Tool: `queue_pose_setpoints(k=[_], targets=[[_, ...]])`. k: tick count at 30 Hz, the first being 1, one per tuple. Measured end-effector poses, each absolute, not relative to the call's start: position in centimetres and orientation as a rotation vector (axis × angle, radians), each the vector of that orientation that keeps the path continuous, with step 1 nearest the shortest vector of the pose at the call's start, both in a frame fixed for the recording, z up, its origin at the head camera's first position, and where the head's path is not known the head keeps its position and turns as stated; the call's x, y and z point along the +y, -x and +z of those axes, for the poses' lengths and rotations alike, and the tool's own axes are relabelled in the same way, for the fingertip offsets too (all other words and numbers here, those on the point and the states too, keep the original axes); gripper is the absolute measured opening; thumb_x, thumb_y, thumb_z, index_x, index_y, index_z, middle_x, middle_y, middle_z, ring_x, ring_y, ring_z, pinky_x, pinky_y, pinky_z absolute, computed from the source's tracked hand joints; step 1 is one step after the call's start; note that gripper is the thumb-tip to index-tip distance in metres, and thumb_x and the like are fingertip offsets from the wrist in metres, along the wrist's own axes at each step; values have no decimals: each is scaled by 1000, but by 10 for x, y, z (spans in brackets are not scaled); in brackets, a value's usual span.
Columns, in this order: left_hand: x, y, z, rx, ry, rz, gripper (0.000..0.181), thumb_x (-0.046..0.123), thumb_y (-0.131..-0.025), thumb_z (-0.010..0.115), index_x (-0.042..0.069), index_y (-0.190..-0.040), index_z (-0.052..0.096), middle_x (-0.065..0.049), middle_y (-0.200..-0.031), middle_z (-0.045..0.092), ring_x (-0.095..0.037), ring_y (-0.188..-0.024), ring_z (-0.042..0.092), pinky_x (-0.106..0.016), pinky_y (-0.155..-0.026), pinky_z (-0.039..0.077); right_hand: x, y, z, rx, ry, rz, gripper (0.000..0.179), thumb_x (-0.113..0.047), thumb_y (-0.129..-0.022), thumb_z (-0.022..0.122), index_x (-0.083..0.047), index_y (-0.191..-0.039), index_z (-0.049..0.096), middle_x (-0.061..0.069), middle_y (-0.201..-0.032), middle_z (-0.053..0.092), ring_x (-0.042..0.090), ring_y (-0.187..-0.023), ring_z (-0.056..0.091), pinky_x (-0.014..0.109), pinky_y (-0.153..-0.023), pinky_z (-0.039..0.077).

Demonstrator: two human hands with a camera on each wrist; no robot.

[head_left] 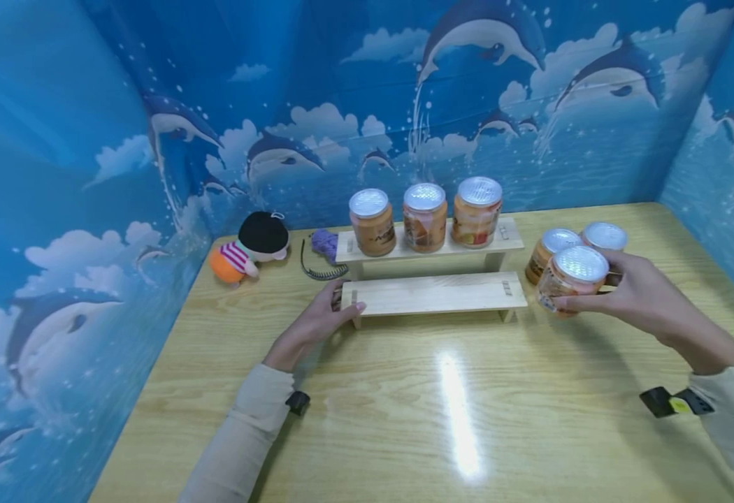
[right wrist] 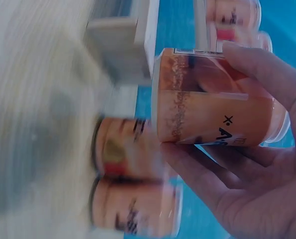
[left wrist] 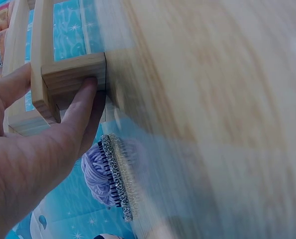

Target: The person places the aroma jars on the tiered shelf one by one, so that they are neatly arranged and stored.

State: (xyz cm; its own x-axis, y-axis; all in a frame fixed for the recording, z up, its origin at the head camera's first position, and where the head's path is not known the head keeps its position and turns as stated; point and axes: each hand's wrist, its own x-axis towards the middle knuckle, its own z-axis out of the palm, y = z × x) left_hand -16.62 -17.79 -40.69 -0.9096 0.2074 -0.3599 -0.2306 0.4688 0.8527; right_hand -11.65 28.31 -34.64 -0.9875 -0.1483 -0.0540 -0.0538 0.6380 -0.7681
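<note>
My right hand grips a clear jar with a silver lid and a printed orange label. In the right wrist view the jar is raised off the table, its base beside the end of the front wooden stand. Two similar jars stand on the table just behind it. My left hand holds the left end of that low front stand, thumb on the top board and fingers against the leg. The front stand's top is bare.
Behind it, a second wooden stand carries three lidded jars. To the left lie a purple yarn bundle, a dark curved hair comb and a small plush doll. Dolphin-print curtains border the table's back and sides.
</note>
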Motion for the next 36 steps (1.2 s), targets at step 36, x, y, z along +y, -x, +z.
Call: queue_pose_setpoints(k=[36], targets=[[-174,168,-407,2291,77,1466,89,37,-97,70,13,-163,15,-20,-163,26,-35,-149,28,-50,-121,25,109,168,-351,2488,676,-1350,78,-20,-74,92,-1,-140,53,13,-127,65,28,-115,62,47,-97,53]])
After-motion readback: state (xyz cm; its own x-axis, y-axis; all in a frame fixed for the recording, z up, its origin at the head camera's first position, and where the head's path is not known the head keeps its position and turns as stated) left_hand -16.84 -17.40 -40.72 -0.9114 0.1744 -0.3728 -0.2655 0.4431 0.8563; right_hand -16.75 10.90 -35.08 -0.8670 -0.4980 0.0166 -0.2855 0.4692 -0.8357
